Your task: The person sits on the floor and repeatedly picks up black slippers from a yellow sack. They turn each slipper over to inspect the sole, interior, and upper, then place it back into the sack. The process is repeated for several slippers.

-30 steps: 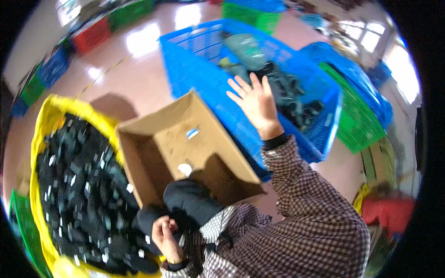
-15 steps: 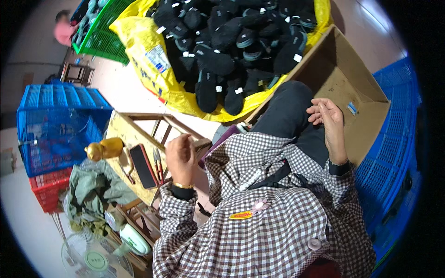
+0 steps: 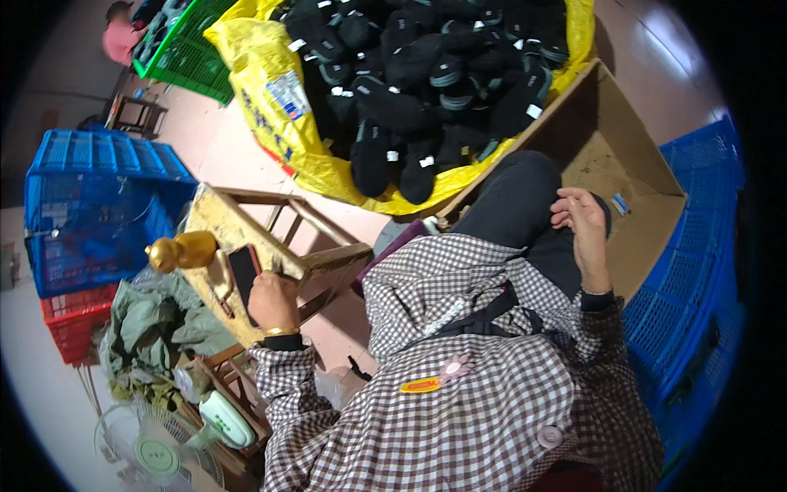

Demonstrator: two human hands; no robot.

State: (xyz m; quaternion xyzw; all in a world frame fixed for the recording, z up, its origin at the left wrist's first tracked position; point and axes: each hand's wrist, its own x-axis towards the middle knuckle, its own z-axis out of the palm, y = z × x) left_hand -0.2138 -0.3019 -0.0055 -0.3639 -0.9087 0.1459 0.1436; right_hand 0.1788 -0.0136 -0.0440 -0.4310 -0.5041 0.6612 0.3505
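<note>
My left hand (image 3: pixel 275 302) is down at the edge of a worn wooden stool (image 3: pixel 246 331), beside a phone (image 3: pixel 243 275) in a red case. Its fingers curl under, over the spot where red-handled cutters lay. A dark metal tip (image 3: pixel 277 267) shows past the knuckles; the hand hides the rest. My right hand (image 3: pixel 584 230) hovers by my right knee, near the cardboard box (image 3: pixel 648 119). Its fingers are loosely bent and apart, with nothing in them. Ahead, a big yellow sack (image 3: pixel 316 168) is full of black fuzzy slippers (image 3: pixel 398 107) with grey trim and white tags.
A gold rounded object (image 3: pixel 182 251) stands on the stool. Inside the box lies a small blue packet (image 3: pixel 620 204). Blue crates (image 3: pixel 106 152) are stacked at left, others (image 3: pixel 684 271) at right. A fan (image 3: pixel 156 451) and green cloth (image 3: pixel 152 320) are lower left. A person (image 3: pixel 119 37) sits far left.
My left hand has moved left and down onto the stool, covering the red-handled cutters that lay in sight beside the phone. My right hand has barely moved.
</note>
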